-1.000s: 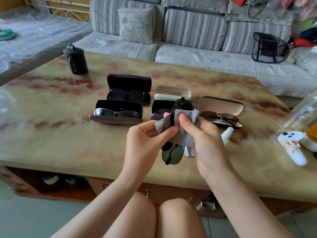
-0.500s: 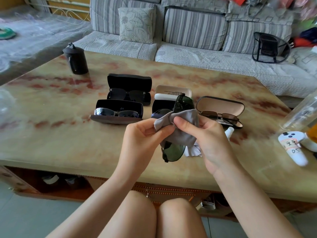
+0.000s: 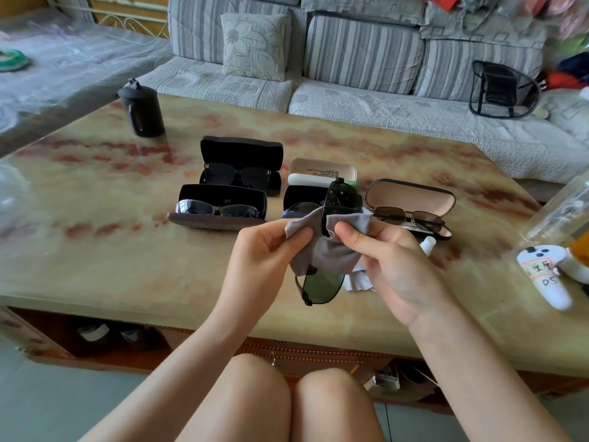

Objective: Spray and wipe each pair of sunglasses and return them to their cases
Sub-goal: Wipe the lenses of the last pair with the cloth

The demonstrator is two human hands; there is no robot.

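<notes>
Sunglasses (image 3: 322,283) with green lenses are held on end above the near half of the worktop (image 3: 95,260), their middle wrapped in a grey cloth (image 3: 318,253). The bridge and the inner edges of both lenses are hidden under the cloth; only the top and bottom lens show. A small white spray bottle (image 3: 428,244) is mostly covered by the right hand (image 3: 392,263), with just its cap end showing. A white scrap (image 3: 360,282) beneath the cloth is too covered to identify. Behind the top lens a dark case (image 3: 298,195) stands open but is partly blocked, and its contents are hard to make out. The left hand (image 3: 264,253) pinches a fold of the cloth between thumb and curled fingers. The right hand, palm side toward the camera, presses its thumb on the cloth over the frame, with its fingers curled behind. Whether those fingers touch the frame itself cannot be seen. Both forearms are raised off the worktop.
</notes>
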